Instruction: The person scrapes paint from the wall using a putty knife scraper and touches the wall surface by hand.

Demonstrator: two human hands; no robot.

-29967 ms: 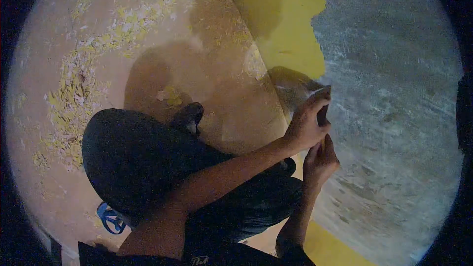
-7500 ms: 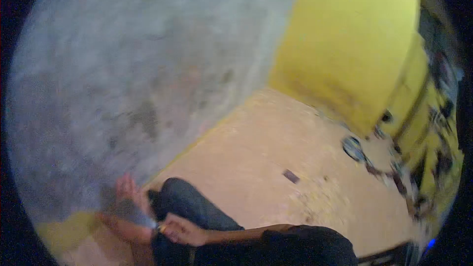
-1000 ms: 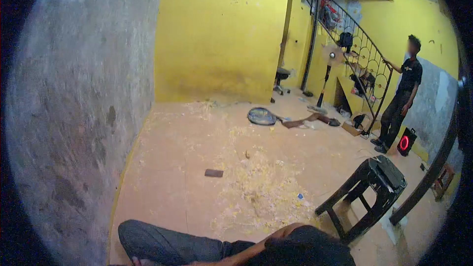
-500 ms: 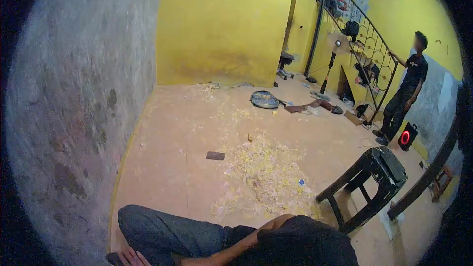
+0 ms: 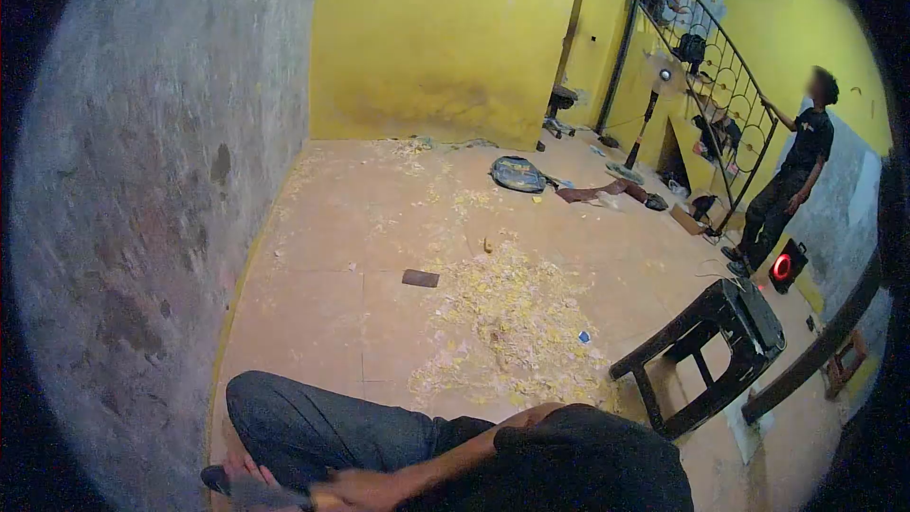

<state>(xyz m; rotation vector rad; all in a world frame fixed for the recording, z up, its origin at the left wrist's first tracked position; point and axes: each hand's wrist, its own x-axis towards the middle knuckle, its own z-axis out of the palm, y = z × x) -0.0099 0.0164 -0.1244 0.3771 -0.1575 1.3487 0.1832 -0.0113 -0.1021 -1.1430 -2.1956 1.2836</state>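
At the bottom edge my right hand [image 5: 365,490] is closed round the handle of a flat grey tool [image 5: 261,493], which looks like a scraper and is smeared by motion. Left of it, beside my bent knee [image 5: 275,408], blurred skin that seems to be the fingers of my left hand [image 5: 246,460] shows in part. What these fingers hold, if anything, is unclear. A small dark rounded end [image 5: 216,480] sticks out next to them. The grey scraped wall [image 5: 142,228] rises close on the left.
Yellow and white flakes [image 5: 512,313] cover the floor near a brown block [image 5: 420,278]. A black stool [image 5: 725,341] stands right. Farther off are a racket [image 5: 518,173], a fan [image 5: 664,76], a lit speaker [image 5: 787,265], and a person [image 5: 806,152] by the stair railing.
Since the last second the view has tilted down slightly, showing more of my lap. My right hand and the grey tool have come into view at the bottom.
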